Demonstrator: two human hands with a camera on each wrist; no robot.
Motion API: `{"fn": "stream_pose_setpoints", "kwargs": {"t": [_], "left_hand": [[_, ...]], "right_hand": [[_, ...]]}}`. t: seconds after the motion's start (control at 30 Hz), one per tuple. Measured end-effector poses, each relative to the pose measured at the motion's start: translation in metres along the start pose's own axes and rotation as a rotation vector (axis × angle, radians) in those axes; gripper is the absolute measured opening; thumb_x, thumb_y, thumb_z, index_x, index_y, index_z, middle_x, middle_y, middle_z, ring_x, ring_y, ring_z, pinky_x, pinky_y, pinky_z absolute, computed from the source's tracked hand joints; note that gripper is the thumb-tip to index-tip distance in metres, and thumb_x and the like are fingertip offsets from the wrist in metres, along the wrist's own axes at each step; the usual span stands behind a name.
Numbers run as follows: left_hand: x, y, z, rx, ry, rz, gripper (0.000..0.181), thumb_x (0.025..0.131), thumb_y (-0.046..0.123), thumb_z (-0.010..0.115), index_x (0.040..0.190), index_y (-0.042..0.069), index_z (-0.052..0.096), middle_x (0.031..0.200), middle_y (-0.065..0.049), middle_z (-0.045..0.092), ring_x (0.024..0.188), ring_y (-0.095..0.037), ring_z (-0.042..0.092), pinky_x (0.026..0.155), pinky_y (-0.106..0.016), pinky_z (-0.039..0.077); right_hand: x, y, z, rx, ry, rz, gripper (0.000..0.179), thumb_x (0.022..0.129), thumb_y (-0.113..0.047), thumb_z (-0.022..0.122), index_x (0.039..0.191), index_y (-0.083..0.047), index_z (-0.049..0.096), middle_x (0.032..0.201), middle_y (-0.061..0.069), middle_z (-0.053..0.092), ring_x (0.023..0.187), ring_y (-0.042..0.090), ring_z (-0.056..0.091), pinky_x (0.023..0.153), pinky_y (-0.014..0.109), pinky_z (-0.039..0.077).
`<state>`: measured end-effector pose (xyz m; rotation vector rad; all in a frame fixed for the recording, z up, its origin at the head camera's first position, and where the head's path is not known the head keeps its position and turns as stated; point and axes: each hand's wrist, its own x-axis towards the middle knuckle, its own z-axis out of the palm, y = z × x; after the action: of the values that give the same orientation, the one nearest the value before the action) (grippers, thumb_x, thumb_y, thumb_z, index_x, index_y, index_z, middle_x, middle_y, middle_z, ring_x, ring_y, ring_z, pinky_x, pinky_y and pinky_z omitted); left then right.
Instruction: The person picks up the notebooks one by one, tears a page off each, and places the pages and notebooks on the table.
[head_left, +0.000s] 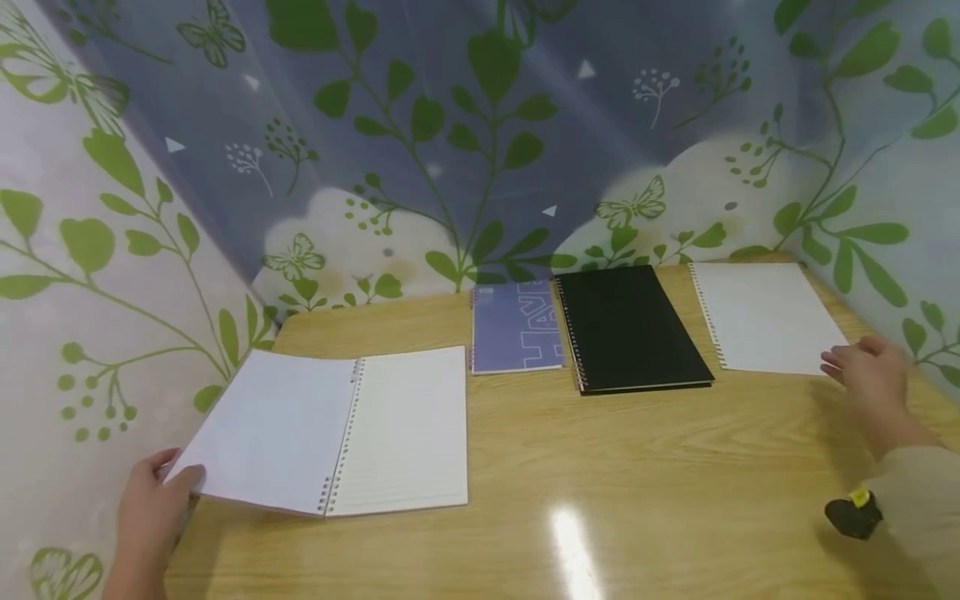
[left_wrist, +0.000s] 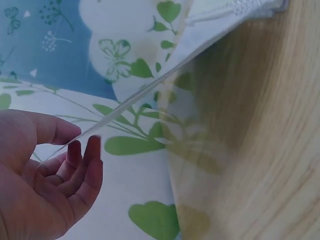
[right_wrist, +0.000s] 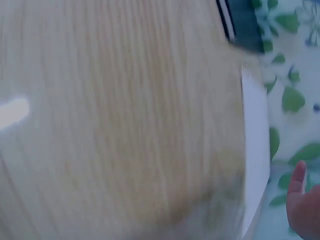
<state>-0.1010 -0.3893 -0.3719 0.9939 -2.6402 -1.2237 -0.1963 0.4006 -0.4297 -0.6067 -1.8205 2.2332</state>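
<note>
At the lower left of the frame, the left hand [head_left: 153, 500] pinches the outer corner of the cover of an open notebook [head_left: 397, 433], thumb on top and fingers beneath, with almost no gap between them. The notebook lies left of centre on the wooden table [head_left: 600, 467]; its raised leaf slants up from the tabletop in the left wrist view, while the lined page to the right of the coil lies flat. The cover looks light and thin, stiffer than paper but likely to bow if lifted by one corner; the outer edge, away from the coil, seems the best hold, and the lined pages would probably crease easily.

Near the centre lies a purple notebook [head_left: 506, 329], then, just beside it, a black notebook [head_left: 633, 329], which looks thicker and probably heavier.

At the right of the frame lies a white notebook [head_left: 765, 317], its coil on the left. The right hand [head_left: 873, 387] is at its lower right corner, fingers loosely bent and thumb apart from the notebook in the right wrist view; whether the fingertips touch it, I cannot tell. That free corner should suit a light pinch.
</note>
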Motion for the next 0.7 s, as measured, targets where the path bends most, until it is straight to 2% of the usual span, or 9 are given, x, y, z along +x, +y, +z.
{"fn": "stream_pose_setpoints", "kwargs": {"t": [0.07, 0.13, 0.2, 0.23, 0.3, 0.4, 0.53, 0.63, 0.7], "left_hand": [[-0.003, 0.005, -0.001, -0.019, 0.017, 0.023, 0.067, 0.09, 0.025, 0.05, 0.144, -0.001, 0.02, 0.142, -0.028, 0.033, 0.111, -0.033, 0.048, 0.089, -0.036, 0.045], [-0.008, 0.012, 0.0, -0.024, 0.032, 0.064, 0.064, 0.09, 0.026, 0.051, 0.143, -0.001, 0.025, 0.14, -0.025, 0.037, 0.095, -0.015, 0.053, 0.074, -0.02, 0.048], [-0.015, 0.02, 0.002, -0.045, 0.036, 0.107, 0.061, 0.091, 0.025, 0.052, 0.141, -0.001, 0.029, 0.138, -0.023, 0.039, 0.082, 0.001, 0.049, 0.061, -0.009, 0.044], [-0.018, 0.024, 0.004, -0.059, 0.039, 0.132, 0.06, 0.091, 0.024, 0.052, 0.14, -0.002, 0.03, 0.137, -0.022, 0.039, 0.078, 0.006, 0.046, 0.06, -0.008, 0.045], [-0.026, 0.032, 0.009, -0.089, 0.035, 0.173, 0.056, 0.091, 0.021, 0.052, 0.138, -0.002, 0.031, 0.132, -0.02, 0.043, 0.074, 0.012, 0.045, 0.061, -0.007, 0.046], [-0.039, 0.04, 0.018, -0.088, 0.023, 0.231, 0.053, 0.091, 0.02, 0.054, 0.135, -0.001, 0.033, 0.119, -0.015, 0.051, 0.071, 0.014, 0.047, 0.061, -0.01, 0.048], [-0.053, 0.044, 0.029, 0.031, 0.023, 0.354, 0.049, 0.089, 0.023, 0.057, 0.129, 0.002, 0.039, 0.104, -0.016, 0.06, 0.071, 0.015, 0.045, 0.061, -0.011, 0.045], [-0.06, 0.046, 0.036, 0.102, 0.009, 0.454, 0.048, 0.089, 0.023, 0.058, 0.129, 0.003, 0.04, 0.105, -0.02, 0.061, 0.079, 0.002, 0.053, 0.063, -0.017, 0.046], [-0.063, 0.047, 0.04, 0.13, -0.014, 0.483, 0.049, 0.09, 0.024, 0.056, 0.13, 0.002, 0.04, 0.109, -0.023, 0.06, 0.086, -0.013, 0.058, 0.065, -0.023, 0.047]], "right_hand": [[-0.014, -0.01, 0.025, -0.015, -0.052, -0.033, 0.061, 0.091, -0.006, 0.049, 0.143, -0.015, 0.017, 0.102, -0.009, 0.038, 0.067, -0.004, 0.061, 0.061, 0.011, 0.051], [-0.028, -0.017, 0.051, -0.039, -0.117, -0.081, 0.039, 0.092, -0.005, 0.046, 0.126, -0.019, 0.033, 0.102, -0.009, 0.038, 0.068, -0.004, 0.061, 0.063, 0.01, 0.051], [-0.038, -0.021, 0.075, -0.083, -0.188, -0.142, 0.024, 0.093, -0.005, 0.045, 0.108, -0.022, 0.037, 0.099, -0.009, 0.04, 0.069, -0.005, 0.06, 0.064, 0.01, 0.051], [-0.042, -0.021, 0.086, -0.124, -0.229, -0.169, 0.022, 0.093, -0.006, 0.044, 0.103, -0.024, 0.038, 0.098, -0.011, 0.043, 0.07, -0.005, 0.06, 0.064, 0.01, 0.05], [-0.046, -0.019, 0.107, -0.233, -0.323, -0.239, 0.018, 0.095, -0.01, 0.043, 0.106, -0.024, 0.04, 0.097, -0.014, 0.047, 0.072, -0.006, 0.059, 0.065, 0.011, 0.05], [-0.052, -0.008, 0.139, -0.462, -0.454, -0.333, 0.022, 0.098, -0.015, 0.04, 0.119, -0.011, 0.045, 0.097, -0.008, 0.057, 0.075, -0.004, 0.059, 0.068, 0.017, 0.052], [-0.071, 0.015, 0.184, -0.78, -0.643, -0.45, 0.033, 0.098, -0.018, 0.043, 0.123, 0.003, 0.048, 0.103, 0.012, 0.064, 0.087, 0.009, 0.062, 0.074, 0.03, 0.054], [-0.092, 0.034, 0.217, -0.939, -0.816, -0.533, 0.029, 0.097, -0.017, 0.047, 0.119, -0.001, 0.054, 0.112, 0.015, 0.062, 0.099, 0.023, 0.061, 0.082, 0.039, 0.051], [-0.107, 0.046, 0.238, -1.015, -0.92, -0.598, 0.029, 0.096, -0.016, 0.048, 0.12, -0.002, 0.054, 0.118, 0.014, 0.06, 0.107, 0.029, 0.057, 0.09, 0.043, 0.047]]}}
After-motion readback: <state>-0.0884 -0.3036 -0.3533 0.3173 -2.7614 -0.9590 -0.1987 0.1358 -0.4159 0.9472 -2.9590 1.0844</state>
